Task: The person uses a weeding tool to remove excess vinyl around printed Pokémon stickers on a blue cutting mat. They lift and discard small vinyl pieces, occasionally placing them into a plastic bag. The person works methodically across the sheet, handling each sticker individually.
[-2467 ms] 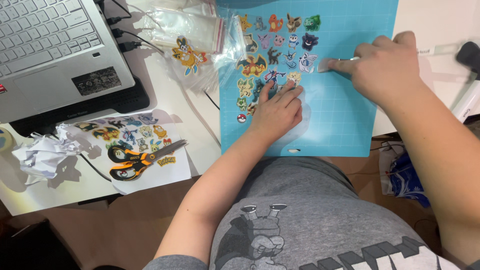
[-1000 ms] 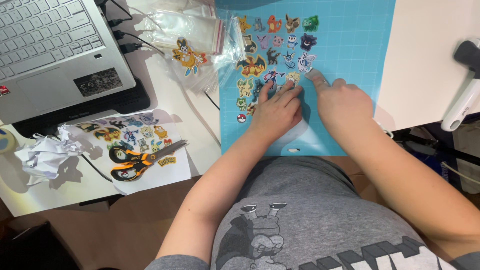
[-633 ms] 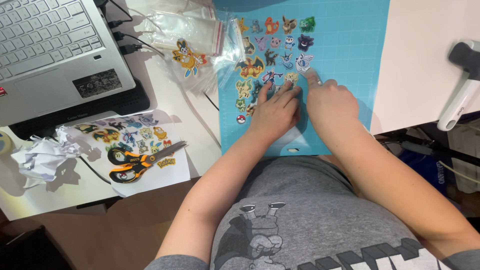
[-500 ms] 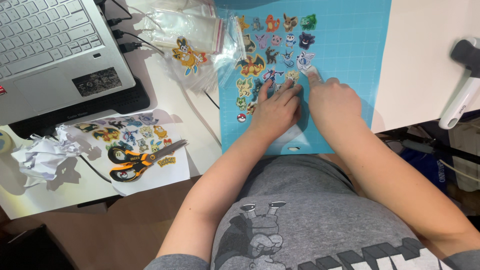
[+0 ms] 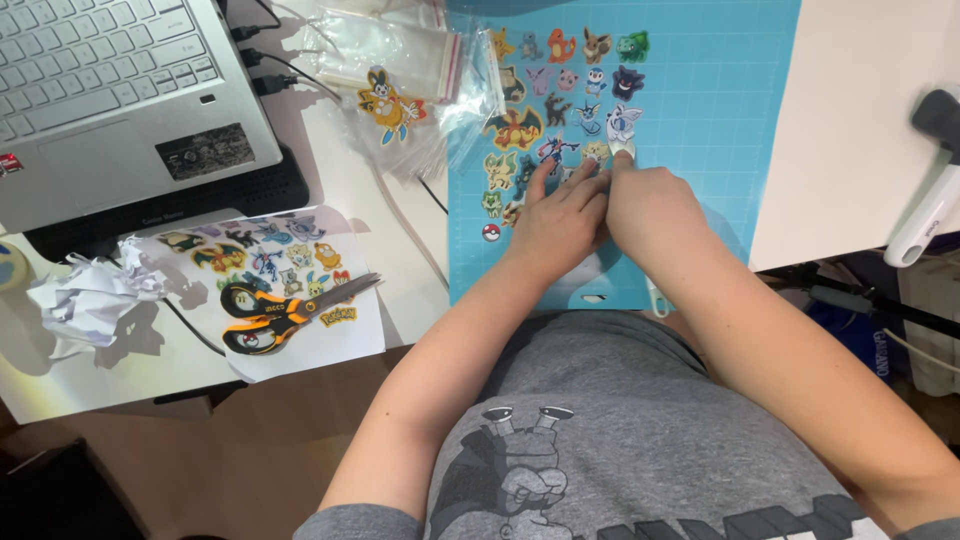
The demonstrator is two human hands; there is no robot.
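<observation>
My left hand lies flat, fingers spread, on the blue cutting mat; my right hand presses one fingertip on a pale sticker. The mat's right half is bare, its left edge beside plastic bags. The sticker stands upright, long axis pointing away.

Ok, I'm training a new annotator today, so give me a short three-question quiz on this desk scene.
1. True or false: the scissors lie on the blue cutting mat.
2. Which hand's forefinger presses a cut-out at the sticker rows: A) left hand B) right hand?
3. What crumpled thing lies left of the scissors?

Key:
1. False; they rest on a printed sticker sheet beside the laptop.
2. B.
3. A ball of white paper.
</observation>
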